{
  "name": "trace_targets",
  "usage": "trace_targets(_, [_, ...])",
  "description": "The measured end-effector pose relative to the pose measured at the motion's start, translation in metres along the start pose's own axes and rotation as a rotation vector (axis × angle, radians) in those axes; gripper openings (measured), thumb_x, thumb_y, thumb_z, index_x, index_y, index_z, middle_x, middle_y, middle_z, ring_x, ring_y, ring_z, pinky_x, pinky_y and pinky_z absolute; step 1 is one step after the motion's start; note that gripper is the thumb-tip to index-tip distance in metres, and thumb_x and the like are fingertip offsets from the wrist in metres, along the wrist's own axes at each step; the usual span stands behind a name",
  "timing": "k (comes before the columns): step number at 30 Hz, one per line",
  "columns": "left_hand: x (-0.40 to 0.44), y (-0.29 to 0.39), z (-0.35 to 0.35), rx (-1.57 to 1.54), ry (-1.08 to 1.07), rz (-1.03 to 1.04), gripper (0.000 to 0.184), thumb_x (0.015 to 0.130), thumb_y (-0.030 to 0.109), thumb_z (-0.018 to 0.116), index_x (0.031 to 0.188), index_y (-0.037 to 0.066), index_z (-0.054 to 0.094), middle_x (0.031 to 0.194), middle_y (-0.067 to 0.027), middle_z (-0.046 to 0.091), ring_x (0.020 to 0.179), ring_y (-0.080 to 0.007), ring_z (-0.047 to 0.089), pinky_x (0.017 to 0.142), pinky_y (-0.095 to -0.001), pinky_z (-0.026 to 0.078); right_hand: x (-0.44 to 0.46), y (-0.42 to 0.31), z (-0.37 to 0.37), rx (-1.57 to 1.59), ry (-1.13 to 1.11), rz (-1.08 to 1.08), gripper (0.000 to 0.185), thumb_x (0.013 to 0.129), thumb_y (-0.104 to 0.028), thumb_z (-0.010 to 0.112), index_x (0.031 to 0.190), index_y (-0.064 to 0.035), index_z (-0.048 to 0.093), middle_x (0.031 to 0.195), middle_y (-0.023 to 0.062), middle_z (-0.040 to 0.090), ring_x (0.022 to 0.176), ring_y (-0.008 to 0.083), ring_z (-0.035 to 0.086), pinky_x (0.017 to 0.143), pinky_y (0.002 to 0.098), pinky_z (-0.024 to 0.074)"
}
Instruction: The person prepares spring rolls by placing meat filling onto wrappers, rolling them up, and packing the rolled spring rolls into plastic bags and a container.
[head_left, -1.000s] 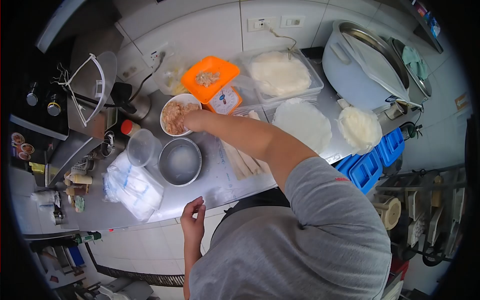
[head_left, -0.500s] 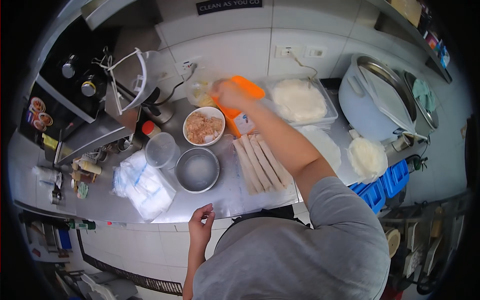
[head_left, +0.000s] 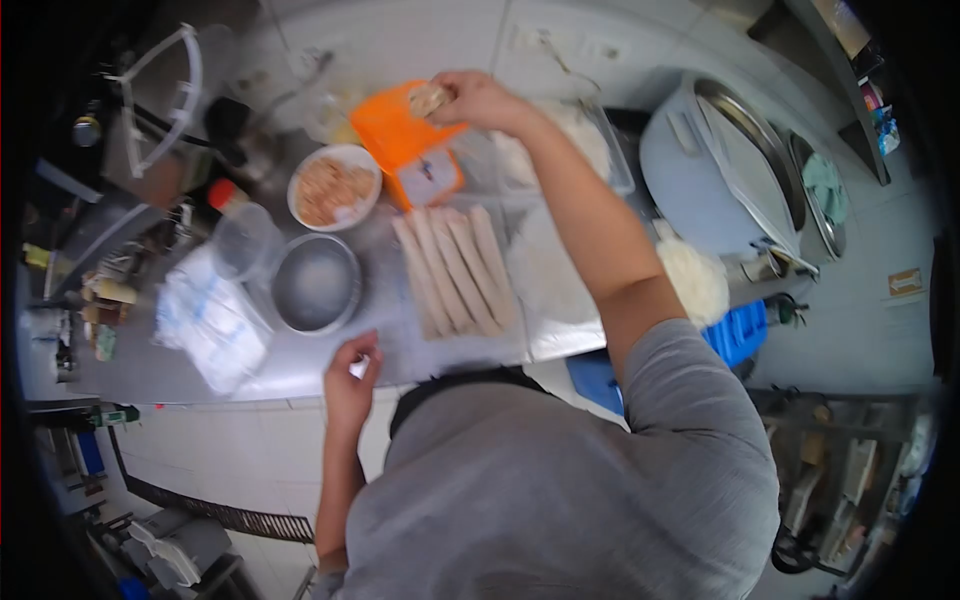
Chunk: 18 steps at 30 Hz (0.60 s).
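Observation:
My right hand (head_left: pixel 482 102) is raised above an orange plastic container (head_left: pixel 390 125), its fingers closed on a pale beige clump of food (head_left: pixel 430 98). What the container holds cannot be made out. My left hand (head_left: pixel 350 380) hovers by the counter's front edge, fingers loosely curled, thumb apart, nothing in it. Several long, pale wrapped rolls (head_left: pixel 455 270) lie side by side in front of the container. To their left are a white bowl of pinkish-brown filling (head_left: pixel 330 185) and a round metal pan (head_left: pixel 316 285) with a little liquid.
A clear tub of white sheets (head_left: pixel 560 150) stands at the back, with round white wrappers (head_left: pixel 550 265) nearer me. On the right are a large pale bin (head_left: pixel 690 180) and a white stack (head_left: pixel 692 280). Plastic bags (head_left: pixel 212 325) and a clear cup (head_left: pixel 245 245) lie left.
My right hand has come up from the orange container with a beige clump now showing in its fingers. The camera view has shifted, moving the counter left and up. My left hand stays loosely curled.

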<state>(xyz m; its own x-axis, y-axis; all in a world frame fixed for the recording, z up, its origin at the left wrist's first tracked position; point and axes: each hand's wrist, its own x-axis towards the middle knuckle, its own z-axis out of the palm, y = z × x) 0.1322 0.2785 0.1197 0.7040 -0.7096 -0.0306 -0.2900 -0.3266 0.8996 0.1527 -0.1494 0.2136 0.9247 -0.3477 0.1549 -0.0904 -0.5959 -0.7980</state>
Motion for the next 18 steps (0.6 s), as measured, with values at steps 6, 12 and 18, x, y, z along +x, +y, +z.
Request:
trace_targets(6, [0.037, 0.057, 0.099, -0.087, -0.162, 0.208, 0.038, 0.082, 0.007, 0.068, 0.119, 0.005, 0.062, 0.117, -0.0153, 0.062, 0.102, -0.0259, 0.062, 0.089, -0.0343, 0.048, -0.199, 0.044, -0.037, -0.246, -0.014, 0.216, 0.034, 0.08, -0.016, 0.068, 0.111, -0.0034, 0.06, 0.091, 0.0184, 0.067, 0.084, 0.0306, 0.064, 0.074, 0.0388, 0.0509])
trace_targets(12, [0.073, 0.066, 0.273, 0.082, -0.29, 0.493, 0.048, 0.08, 0.01, 0.071, 0.126, 0.004, 0.057, 0.131, -0.0176, 0.054, 0.116, -0.0335, 0.055, 0.098, -0.0365, 0.045, -0.326, 0.125, 0.001, -0.197, -0.004, -0.007, 0.043, 0.076, -0.009, 0.071, 0.117, -0.005, 0.06, 0.11, 0.0178, 0.064, 0.105, 0.0365, 0.058, 0.09, 0.0409, 0.0472])
trace_targets(18, [0.086, 0.019, 0.33, 0.184, -0.383, 0.578, 0.057, 0.075, 0.016, 0.076, 0.127, 0.001, 0.055, 0.132, -0.0183, 0.053, 0.119, -0.0327, 0.052, 0.101, -0.0386, 0.042, -0.358, 0.175, -0.008, -0.251, 0.023, -0.12, 0.056, 0.073, -0.011, 0.076, 0.126, -0.008, 0.058, 0.123, 0.0159, 0.059, 0.111, 0.0356, 0.055, 0.093, 0.0411, 0.0467])
